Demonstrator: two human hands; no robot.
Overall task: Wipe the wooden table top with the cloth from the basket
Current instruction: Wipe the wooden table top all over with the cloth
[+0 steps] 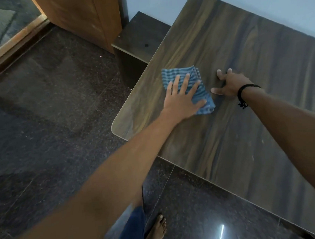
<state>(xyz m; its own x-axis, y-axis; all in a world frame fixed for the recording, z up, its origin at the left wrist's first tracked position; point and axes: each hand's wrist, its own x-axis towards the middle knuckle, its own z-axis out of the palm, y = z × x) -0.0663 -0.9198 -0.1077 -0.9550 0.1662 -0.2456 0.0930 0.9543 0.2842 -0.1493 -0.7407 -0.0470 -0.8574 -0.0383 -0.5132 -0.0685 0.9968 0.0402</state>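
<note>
A dark wooden table top (243,115) fills the right half of the head view. A folded blue striped cloth (171,74) lies on it near the left edge. My left hand (183,98) presses flat on the cloth with its fingers spread and straight. My right hand (229,83) rests on the bare wood just right of the cloth, fingers spread, a black band on the wrist. No basket is in view.
A low dark shelf (140,35) stands beside the table's far left corner, with a brown wooden cabinet (83,16) behind it. Polished dark stone floor (53,105) lies to the left and in front. My bare foot (158,229) stands close to the table's near edge.
</note>
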